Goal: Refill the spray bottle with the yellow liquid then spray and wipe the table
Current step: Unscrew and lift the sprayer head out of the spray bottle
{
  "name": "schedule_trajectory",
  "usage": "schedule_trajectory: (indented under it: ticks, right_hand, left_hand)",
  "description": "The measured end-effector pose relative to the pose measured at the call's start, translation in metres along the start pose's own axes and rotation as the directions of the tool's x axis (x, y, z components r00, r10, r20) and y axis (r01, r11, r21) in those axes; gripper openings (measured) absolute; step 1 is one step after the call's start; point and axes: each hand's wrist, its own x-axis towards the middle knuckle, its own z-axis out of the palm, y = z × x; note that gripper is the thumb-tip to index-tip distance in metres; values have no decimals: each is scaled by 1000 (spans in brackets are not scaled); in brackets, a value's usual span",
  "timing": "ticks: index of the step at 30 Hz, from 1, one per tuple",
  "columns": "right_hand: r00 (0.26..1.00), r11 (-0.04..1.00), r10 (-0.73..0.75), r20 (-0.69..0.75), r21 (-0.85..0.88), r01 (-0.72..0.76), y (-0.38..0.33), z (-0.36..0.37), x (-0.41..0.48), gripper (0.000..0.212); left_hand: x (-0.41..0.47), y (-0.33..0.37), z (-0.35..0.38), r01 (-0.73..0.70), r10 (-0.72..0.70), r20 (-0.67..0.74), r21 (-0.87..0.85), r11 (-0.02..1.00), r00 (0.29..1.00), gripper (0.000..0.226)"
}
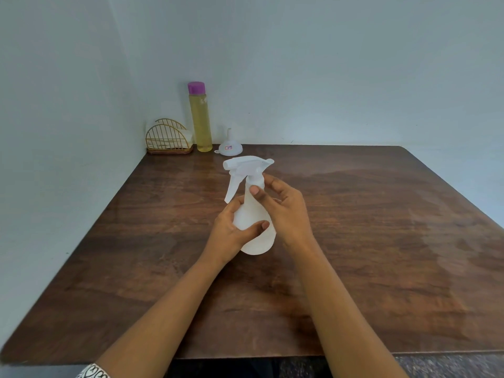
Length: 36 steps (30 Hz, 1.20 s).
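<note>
A white translucent spray bottle (252, 214) stands on the brown wooden table (381, 241) near its middle, with its trigger head pointing left. My left hand (231, 230) grips the bottle's round body, thumb across the front. My right hand (283, 208) pinches the neck just under the spray head with thumb and fingers. A tall clear bottle of yellow liquid (200, 121) with a purple cap stands at the table's back left by the wall. A small white funnel (230, 145) lies upside down to its right.
A gold wire holder with white napkins (167, 139) sits in the back left corner. Walls close the table at the back and on the left. The table's front edge runs close to my body.
</note>
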Motion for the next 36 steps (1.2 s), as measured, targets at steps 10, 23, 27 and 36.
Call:
schedule_trajectory:
  ticks: [10,23,27,36]
  right_hand:
    - [956,961,-162,-246,-261,96,-9,16,-3,37]
    - [993,989,-101,-67,-113,93,-30,-4,9,32]
    - [996,988,-71,46,-131,77,-53,-15,19,27]
    - [997,992,-65,31,115,61,-90,-25,26,31]
  left_hand:
    - [2,-4,0,-3,3,-3,27,1000,1000,86]
    - [2,-6,0,52,-52,1,37,998,999,78]
    - [1,-2,-1,72,-72,12,60,996,997,81]
    - [0,9,-3,97,-97,25,24,995,995,72]
